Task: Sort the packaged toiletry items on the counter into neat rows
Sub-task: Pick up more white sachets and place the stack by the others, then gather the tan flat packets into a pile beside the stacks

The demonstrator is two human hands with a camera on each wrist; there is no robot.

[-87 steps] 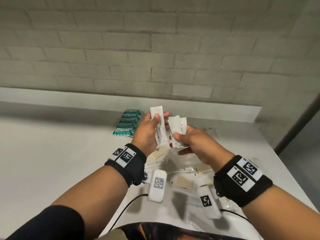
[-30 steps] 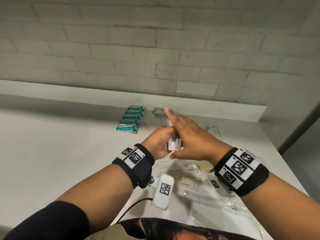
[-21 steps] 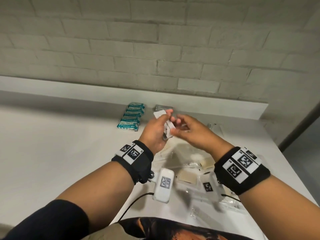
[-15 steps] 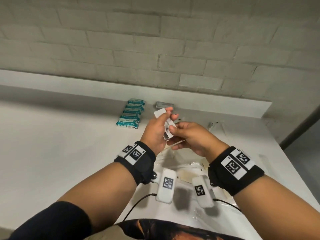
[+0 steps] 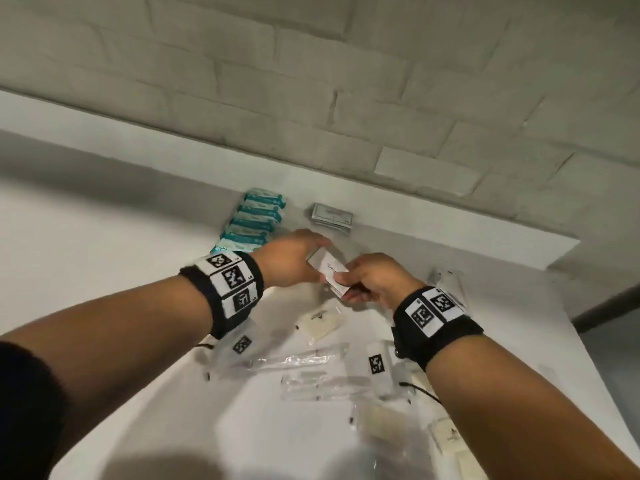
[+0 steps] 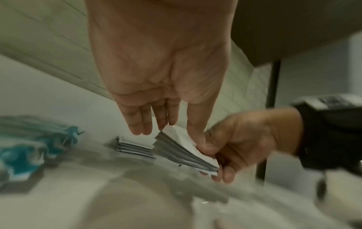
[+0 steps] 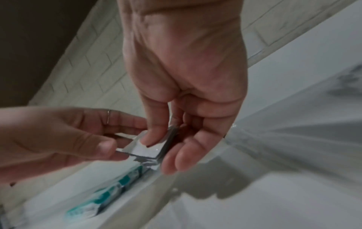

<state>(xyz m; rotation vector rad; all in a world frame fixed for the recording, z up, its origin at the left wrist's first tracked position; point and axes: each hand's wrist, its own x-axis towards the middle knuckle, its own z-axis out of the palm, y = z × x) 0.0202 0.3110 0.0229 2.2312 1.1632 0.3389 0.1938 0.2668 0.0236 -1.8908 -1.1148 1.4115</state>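
Both hands hold a stack of white sachets (image 5: 329,271) just above the counter (image 5: 121,271). My left hand (image 5: 317,251) pinches its far end, thumb on top (image 6: 195,136). My right hand (image 5: 343,282) grips the near end, thumb above (image 7: 152,137) and fingers below. Just behind lies a second small stack of white sachets (image 5: 331,216) against the back ledge, which also shows in the left wrist view (image 6: 135,147). A row of teal packets (image 5: 254,220) lies to its left.
Clear-wrapped long items (image 5: 301,358) and beige packets (image 5: 318,323) are scattered on the counter in front of my hands. A brick wall (image 5: 311,98) and a low ledge (image 5: 450,230) close off the back. The counter's right edge (image 5: 588,358) is near my right arm.
Both hands have come down from chest height toward the back of the counter with the squared-up sachets. They now hover just in front of the stack lying there.
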